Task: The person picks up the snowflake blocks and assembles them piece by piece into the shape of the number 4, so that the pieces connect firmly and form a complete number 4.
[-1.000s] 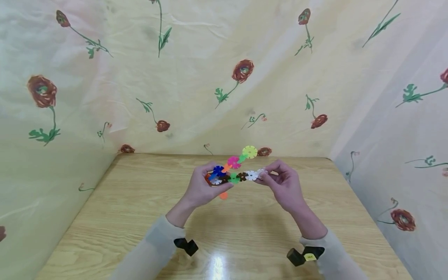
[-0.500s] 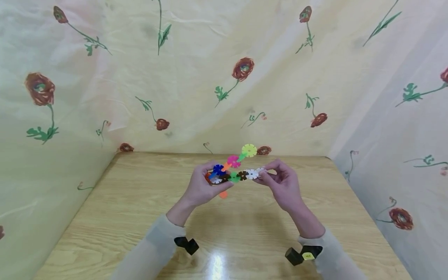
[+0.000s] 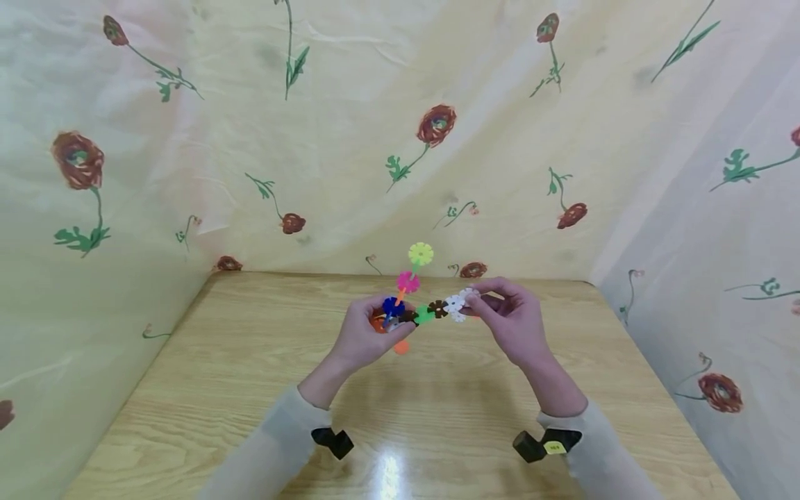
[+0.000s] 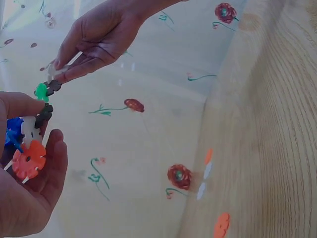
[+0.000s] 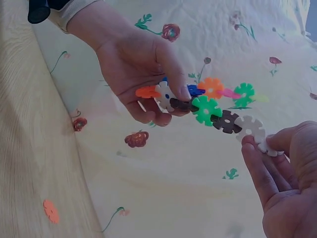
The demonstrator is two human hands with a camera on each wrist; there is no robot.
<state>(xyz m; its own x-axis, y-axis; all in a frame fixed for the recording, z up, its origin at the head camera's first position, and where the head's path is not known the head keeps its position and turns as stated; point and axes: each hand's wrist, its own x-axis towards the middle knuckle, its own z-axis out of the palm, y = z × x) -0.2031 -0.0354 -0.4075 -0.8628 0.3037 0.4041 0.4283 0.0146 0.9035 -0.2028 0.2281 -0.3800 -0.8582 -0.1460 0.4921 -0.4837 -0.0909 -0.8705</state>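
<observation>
A chain of colourful notched plastic snowflake discs hangs between my hands above the table. My left hand [image 3: 369, 333] grips its bend, thumb on a dark brown disc [image 5: 181, 104], near an orange disc [image 4: 29, 161] and a blue disc [image 3: 394, 306]. One branch rises through a pink disc [image 3: 409, 281] to a yellow-green disc [image 3: 421, 253]. The other runs right through a green disc [image 5: 207, 110] and a second brown disc [image 5: 228, 121] to a white disc [image 5: 250, 129]. At that end my right hand [image 3: 515, 323] pinches another white disc [image 5: 270, 147], partly hidden by its fingers.
Loose discs lie on the wooden table [image 3: 281, 375]: an orange one [image 4: 222, 225] by itself, and farther back another orange one [image 4: 208, 156] with two white ones [image 4: 201, 191]. A flower-patterned cloth [image 3: 350, 139] stands around the back and sides.
The yellow-green end of the chain has swung left and up, making its branch steeper. My right hand has shifted slightly up and right with the white end.
</observation>
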